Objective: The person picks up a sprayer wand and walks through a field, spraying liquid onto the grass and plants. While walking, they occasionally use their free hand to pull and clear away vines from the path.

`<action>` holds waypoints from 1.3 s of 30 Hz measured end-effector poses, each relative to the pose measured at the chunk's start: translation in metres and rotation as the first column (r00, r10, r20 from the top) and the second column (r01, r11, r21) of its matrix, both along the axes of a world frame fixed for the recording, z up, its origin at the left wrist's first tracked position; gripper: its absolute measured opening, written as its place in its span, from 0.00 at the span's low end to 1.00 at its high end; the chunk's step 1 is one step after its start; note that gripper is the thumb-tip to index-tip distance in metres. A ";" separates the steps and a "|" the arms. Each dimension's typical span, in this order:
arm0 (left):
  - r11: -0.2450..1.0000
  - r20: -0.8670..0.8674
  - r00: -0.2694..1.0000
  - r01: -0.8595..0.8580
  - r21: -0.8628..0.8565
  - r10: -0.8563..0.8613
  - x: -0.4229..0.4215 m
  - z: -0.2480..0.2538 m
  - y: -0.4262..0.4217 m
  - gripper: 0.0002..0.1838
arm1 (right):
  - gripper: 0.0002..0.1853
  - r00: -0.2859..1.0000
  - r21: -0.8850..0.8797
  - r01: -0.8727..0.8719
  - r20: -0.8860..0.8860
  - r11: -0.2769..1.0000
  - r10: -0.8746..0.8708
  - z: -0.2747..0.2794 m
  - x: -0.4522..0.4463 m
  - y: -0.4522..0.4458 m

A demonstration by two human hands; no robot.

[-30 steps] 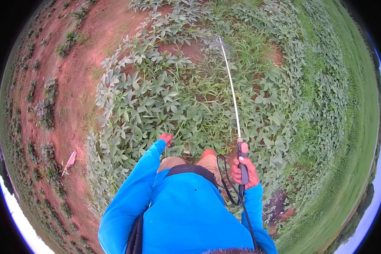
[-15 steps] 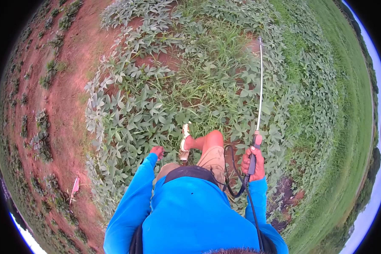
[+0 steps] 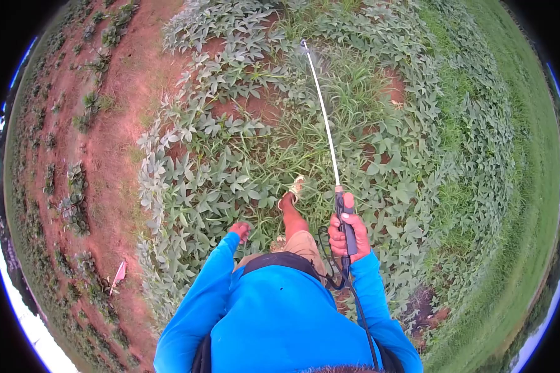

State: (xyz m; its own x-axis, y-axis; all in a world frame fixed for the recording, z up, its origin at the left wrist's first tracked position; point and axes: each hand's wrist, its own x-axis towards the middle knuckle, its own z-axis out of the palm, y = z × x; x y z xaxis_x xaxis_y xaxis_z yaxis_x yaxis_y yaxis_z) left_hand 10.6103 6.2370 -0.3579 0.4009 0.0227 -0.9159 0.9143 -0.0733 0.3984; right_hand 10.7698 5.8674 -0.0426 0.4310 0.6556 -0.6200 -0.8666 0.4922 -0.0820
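Observation:
My right hand (image 3: 352, 236) is wrapped round the dark grip of a sprayer wand (image 3: 324, 118), the thumb lying on top near a reddish part. The wand's long pale lance reaches forward over the plants, and its nozzle (image 3: 303, 43) is at the far end. Faint mist shows beside the nozzle. A black hose (image 3: 361, 317) runs from the grip back along my right arm. My left hand (image 3: 240, 232) hangs low over the leaves, fingers loosely curled in, with nothing visible in it.
Leafy green crop plants (image 3: 193, 180) surround my legs, with grass (image 3: 348, 93) among them. Bare reddish soil (image 3: 124, 118) with rows of small plants lies to the left. A pink scrap (image 3: 118, 273) sits there. A grassy strip (image 3: 516, 186) runs along the right.
The sprayer wand has swung left, its nozzle moving from the right side toward the middle. My right hand has moved left and slightly inward. The forward foot has shifted as I walk.

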 end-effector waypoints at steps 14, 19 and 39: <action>0.998 0.146 0.989 -0.029 -0.050 0.036 0.242 0.040 -0.004 0.19 | 0.14 0.991 0.108 -0.137 0.012 0.985 0.137 0.003 0.193 -0.011; 0.998 0.199 0.979 0.039 0.049 -0.048 0.329 0.065 -0.016 0.19 | 0.13 1.000 -0.223 -0.004 0.011 0.975 0.006 0.026 0.211 -0.029; 0.965 0.186 0.975 0.074 0.252 -0.123 0.329 0.050 0.038 0.23 | 0.14 0.997 -0.131 0.034 0.073 0.991 -0.025 0.007 0.297 -0.058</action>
